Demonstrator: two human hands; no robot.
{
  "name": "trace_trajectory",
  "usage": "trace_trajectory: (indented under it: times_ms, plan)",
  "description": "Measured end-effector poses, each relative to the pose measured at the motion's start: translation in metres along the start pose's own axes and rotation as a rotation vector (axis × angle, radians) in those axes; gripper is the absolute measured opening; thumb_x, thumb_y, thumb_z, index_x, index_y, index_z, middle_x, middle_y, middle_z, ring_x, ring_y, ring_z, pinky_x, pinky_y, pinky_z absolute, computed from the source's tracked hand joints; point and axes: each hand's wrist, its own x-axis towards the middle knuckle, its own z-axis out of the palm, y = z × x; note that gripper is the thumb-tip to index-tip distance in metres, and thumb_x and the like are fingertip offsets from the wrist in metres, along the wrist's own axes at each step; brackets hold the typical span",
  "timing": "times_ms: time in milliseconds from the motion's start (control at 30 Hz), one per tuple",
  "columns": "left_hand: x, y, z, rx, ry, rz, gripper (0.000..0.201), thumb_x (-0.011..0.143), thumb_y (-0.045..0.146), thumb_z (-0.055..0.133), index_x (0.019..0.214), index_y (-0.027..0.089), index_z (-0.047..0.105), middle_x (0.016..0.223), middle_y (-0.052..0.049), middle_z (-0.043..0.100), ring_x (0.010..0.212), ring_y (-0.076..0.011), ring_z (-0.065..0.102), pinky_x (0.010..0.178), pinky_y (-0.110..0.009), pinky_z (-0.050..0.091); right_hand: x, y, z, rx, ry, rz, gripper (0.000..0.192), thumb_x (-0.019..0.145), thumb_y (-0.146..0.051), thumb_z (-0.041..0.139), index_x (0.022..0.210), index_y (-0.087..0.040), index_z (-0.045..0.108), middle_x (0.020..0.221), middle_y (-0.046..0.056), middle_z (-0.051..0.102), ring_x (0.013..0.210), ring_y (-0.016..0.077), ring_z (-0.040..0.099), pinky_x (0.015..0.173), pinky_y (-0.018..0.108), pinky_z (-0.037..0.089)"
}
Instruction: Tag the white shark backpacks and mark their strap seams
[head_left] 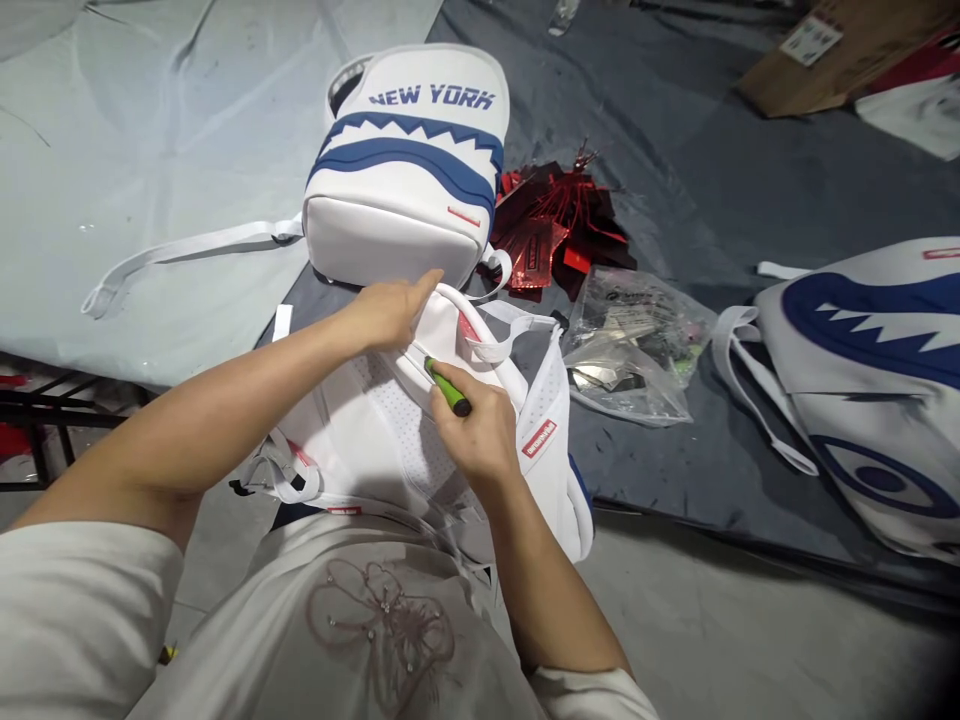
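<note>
White mesh and smooth white panels made up the backpack [375,440] that lay back-side up at the near edge of the work surface, directly in front of the person and partly over their lap. The left hand [390,310] rested flat on its far end, fingers stretched out and pressed down beside the top carry handle [487,345], gripping nothing. The right hand [480,430] sat just nearer and to the right, on the mesh back panel, closed around a green pen-like tool [446,388] whose tip pointed far-left toward the seam between the two hands. A small red label [539,438] showed on the bag's right shoulder strap, just right of that hand.

Just beyond the left hand's fingertips stood a second white backpack [409,160] with blue jagged stripes and the lettering NEW YORK, one strap trailing left over the pale grey sheet [150,130]. To the right of it lay a heap of shiny red tags [555,225] on the dark cloth [712,170], then a clear plastic bag [637,345]. Farther right lay a third backpack [877,380], white with a blue shark-mouth print. A cardboard box [840,50] sat at the far right corner.
</note>
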Motion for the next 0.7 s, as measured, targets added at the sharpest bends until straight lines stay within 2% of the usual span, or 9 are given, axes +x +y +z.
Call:
trace_trajectory:
  times_ms: [233, 367, 467, 700]
  plan:
    - [-0.0013, 0.0011, -0.0004, -0.013, -0.002, -0.012, 0.09, 0.084, 0.023, 0.06, 0.159, 0.024, 0.009, 0.124, -0.014, 0.06, 0.111, -0.0309, 0.064, 0.088, -0.034, 0.05, 0.005, -0.0009, 0.0052, 0.058, -0.012, 0.005, 0.035, 0.086, -0.025, 0.058, 0.116, -0.02, 0.075, 0.106, 0.007, 0.077, 0.095, 0.0231, 0.073, 0.093, 0.036, 0.055]
    - [-0.0022, 0.0023, -0.0009, -0.015, -0.004, -0.018, 0.092, 0.084, 0.025, 0.062, 0.159, 0.023, 0.009, 0.127, -0.017, 0.059, 0.112, -0.0333, 0.064, 0.089, -0.037, 0.05, 0.0079, 0.0001, 0.0063, 0.178, -0.043, -0.025, 0.036, 0.087, -0.025, 0.057, 0.119, -0.021, 0.074, 0.114, 0.004, 0.075, 0.103, 0.0213, 0.071, 0.095, 0.034, 0.055]
    - [-0.0022, 0.0032, -0.0013, -0.011, -0.006, -0.017, 0.09, 0.085, 0.024, 0.06, 0.159, 0.023, 0.009, 0.126, -0.017, 0.06, 0.111, -0.0328, 0.064, 0.088, -0.037, 0.05, 0.0076, -0.0008, 0.0039, 0.04, -0.054, 0.009, 0.036, 0.086, -0.024, 0.059, 0.118, -0.024, 0.075, 0.108, 0.004, 0.076, 0.096, 0.023, 0.072, 0.093, 0.037, 0.055]
    - [-0.0034, 0.0036, -0.0027, -0.008, -0.012, -0.017, 0.09, 0.084, 0.023, 0.06, 0.159, 0.023, 0.01, 0.124, -0.016, 0.061, 0.108, -0.0315, 0.065, 0.088, -0.036, 0.051, 0.0065, -0.0031, 0.0044, -0.019, -0.038, -0.022, 0.037, 0.087, -0.023, 0.057, 0.119, -0.023, 0.074, 0.103, 0.006, 0.077, 0.09, 0.0228, 0.073, 0.09, 0.036, 0.055]
